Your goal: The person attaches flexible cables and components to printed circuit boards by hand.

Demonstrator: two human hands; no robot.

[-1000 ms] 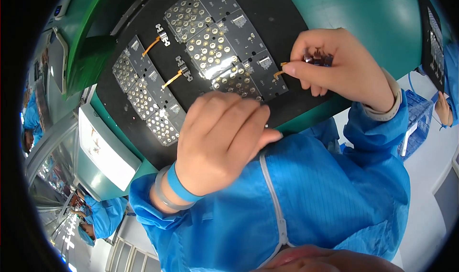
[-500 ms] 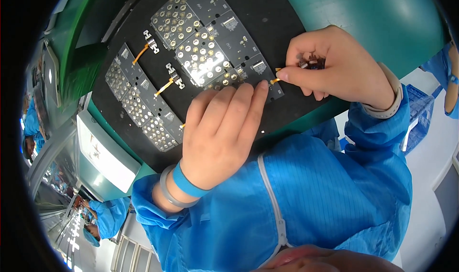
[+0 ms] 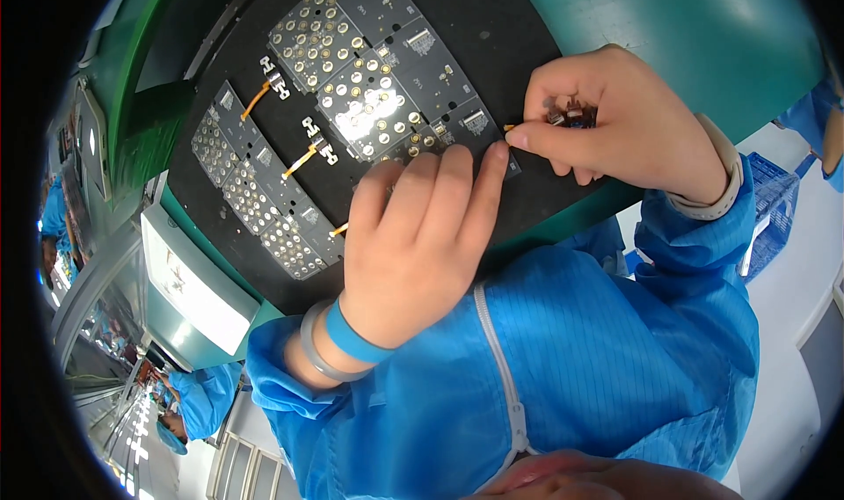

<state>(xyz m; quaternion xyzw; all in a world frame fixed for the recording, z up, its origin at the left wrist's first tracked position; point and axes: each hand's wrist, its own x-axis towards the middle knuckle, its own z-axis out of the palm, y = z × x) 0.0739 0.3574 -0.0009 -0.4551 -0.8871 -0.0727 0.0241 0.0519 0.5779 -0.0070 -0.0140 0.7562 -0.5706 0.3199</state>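
My left hand (image 3: 418, 227) lies over the near end of a dark circuit board panel (image 3: 426, 78), fingers stretched out. Its index fingertip presses at the board's right edge, beside my right hand (image 3: 615, 117). The thumb and index finger of my right hand pinch a small orange flex cable (image 3: 509, 129) there; its joint with the board is hidden by the left fingertip. Several small dark and metallic parts (image 3: 571, 115) are tucked in the curled right fingers. Left of my left hand is a narrower circuit board panel (image 3: 251, 183) with orange flex cables attached, one flex cable (image 3: 303, 160) ending in a silver connector piece.
Both panels rest on a black mat (image 3: 505, 34) over a green table (image 3: 668, 25). At the left stands a white tray or panel (image 3: 189, 276). A blue basket (image 3: 774, 210) is beyond my right arm. Co-workers in blue (image 3: 207, 399) sit farther off.
My left hand has slid slightly right, its index fingertip now covering the cable's end at the board. The board panel has shifted slightly left. My right hand keeps its pinch almost unmoved.
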